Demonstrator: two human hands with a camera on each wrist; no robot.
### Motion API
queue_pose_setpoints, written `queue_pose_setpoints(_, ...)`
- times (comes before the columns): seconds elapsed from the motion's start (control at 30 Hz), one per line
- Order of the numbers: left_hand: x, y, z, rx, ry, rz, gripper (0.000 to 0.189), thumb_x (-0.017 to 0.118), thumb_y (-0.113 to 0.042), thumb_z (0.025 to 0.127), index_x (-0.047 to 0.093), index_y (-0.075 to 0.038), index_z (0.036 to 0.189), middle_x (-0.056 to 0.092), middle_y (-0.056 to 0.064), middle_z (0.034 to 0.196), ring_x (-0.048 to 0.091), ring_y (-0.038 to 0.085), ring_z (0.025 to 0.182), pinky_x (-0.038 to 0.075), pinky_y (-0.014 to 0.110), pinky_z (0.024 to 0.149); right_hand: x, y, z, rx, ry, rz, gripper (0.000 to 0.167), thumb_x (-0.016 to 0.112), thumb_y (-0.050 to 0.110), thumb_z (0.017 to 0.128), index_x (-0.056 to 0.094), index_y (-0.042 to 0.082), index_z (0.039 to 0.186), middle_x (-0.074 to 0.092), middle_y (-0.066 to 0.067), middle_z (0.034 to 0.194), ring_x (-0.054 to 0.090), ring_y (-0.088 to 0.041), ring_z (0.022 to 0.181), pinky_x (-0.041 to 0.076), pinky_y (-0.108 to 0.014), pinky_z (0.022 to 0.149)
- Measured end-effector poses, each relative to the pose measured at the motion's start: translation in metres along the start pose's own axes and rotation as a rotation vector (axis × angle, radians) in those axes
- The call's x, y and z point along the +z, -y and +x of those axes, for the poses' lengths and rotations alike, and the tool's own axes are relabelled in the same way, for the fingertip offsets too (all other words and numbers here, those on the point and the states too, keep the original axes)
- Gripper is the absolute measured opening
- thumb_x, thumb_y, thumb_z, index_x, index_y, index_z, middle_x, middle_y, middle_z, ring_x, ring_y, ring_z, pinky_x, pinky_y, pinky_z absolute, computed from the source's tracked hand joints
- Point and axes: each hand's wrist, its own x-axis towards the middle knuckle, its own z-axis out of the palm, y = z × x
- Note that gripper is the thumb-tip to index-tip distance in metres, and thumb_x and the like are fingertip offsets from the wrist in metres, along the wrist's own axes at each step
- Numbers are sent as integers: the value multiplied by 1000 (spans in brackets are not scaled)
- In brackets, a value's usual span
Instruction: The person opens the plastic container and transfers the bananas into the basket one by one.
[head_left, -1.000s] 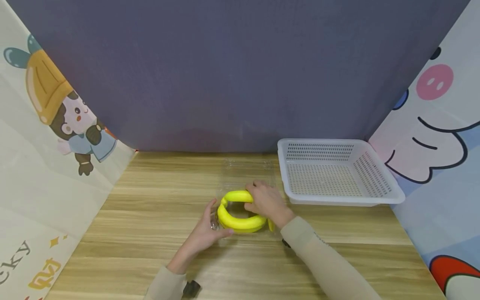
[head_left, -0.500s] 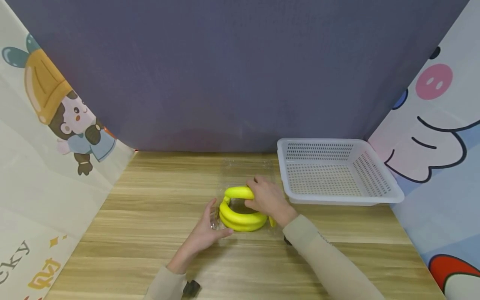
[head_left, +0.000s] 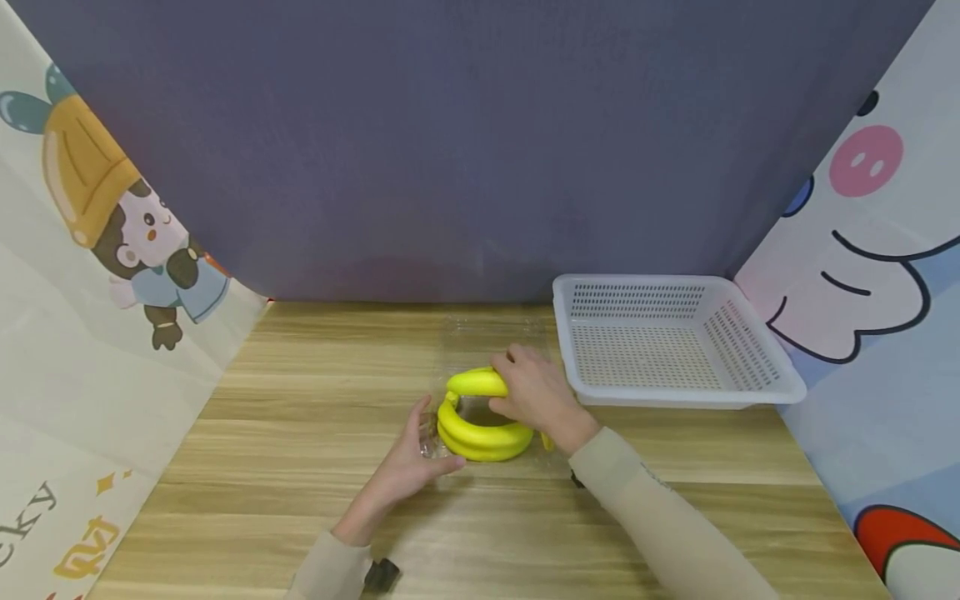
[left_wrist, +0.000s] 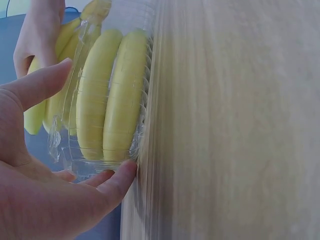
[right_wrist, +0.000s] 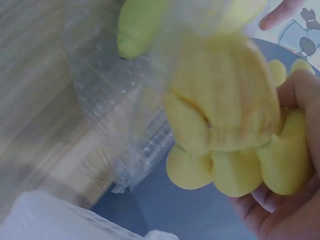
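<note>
Yellow bananas (head_left: 483,440) lie inside a clear plastic box (head_left: 495,335), whose lid is folded back behind it. Two of them show through its wall in the left wrist view. My left hand (head_left: 408,457) stands at the box's left front corner, thumb and fingers spread around it, with fingertips touching the end wall (left_wrist: 90,169). Over the box's rear part, my right hand (head_left: 536,393) grips a banana bunch (head_left: 477,383). The right wrist view shows this bunch's stem end (right_wrist: 225,100) up close, with the thumb on one side and fingers underneath.
A white perforated basket (head_left: 652,358) stands at the back right, near the right forearm. The wooden table (head_left: 315,400) ends at a dark back panel (head_left: 450,150). Cartoon-printed side walls flank it. A small black piece (head_left: 382,575) sits at the left cuff.
My right hand has shifted slightly backward together with the bunch, widening the gap to the bananas in front. The left hand stays at the box corner.
</note>
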Motion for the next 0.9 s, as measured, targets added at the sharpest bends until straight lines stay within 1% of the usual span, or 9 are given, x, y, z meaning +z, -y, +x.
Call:
queue_pose_setpoints(0.13,-1,0,0,2,2,3,118,89,-28,78,9,-15,163,27,27,159,34,52,141,33,73,108,-6,1,0,-21,-16,-20,42,82,36,78,67,14,111,55,-2,94,51,-17,80,47,-30,60)
queue_pose_setpoints(0.4,-1,-1,0,0,0,3,117,89,-30,78,9,-16,163,26,28,159,35,52,140,36,71,107,-16,3,2,-80,-52,-53,41,84,36,78,67,13,107,55,-3,92,51,-18,78,47,-28,56)
queue_pose_setpoints(0.5,-1,-2,1,3,4,-5,117,89,-29,78,9,-16,163,25,29,159,37,51,139,38,70,106,-17,4,2,-89,-58,-70,43,85,37,78,67,13,108,55,-2,92,52,-17,78,47,-28,55)
queue_pose_setpoints(0.67,-1,-2,0,4,5,-24,117,89,-28,78,10,-17,163,25,28,159,39,51,138,41,68,104,-21,5,0,-102,-68,-65,43,86,38,77,66,14,107,53,-2,90,50,-17,76,44,-29,53)
queue_pose_setpoints(0.9,-1,-1,0,7,5,-36,117,89,-27,78,10,-16,163,26,28,159,40,50,138,43,66,104,-23,4,-3,-93,-58,-80,44,85,39,77,66,14,108,52,-1,90,51,-18,78,44,-28,54)
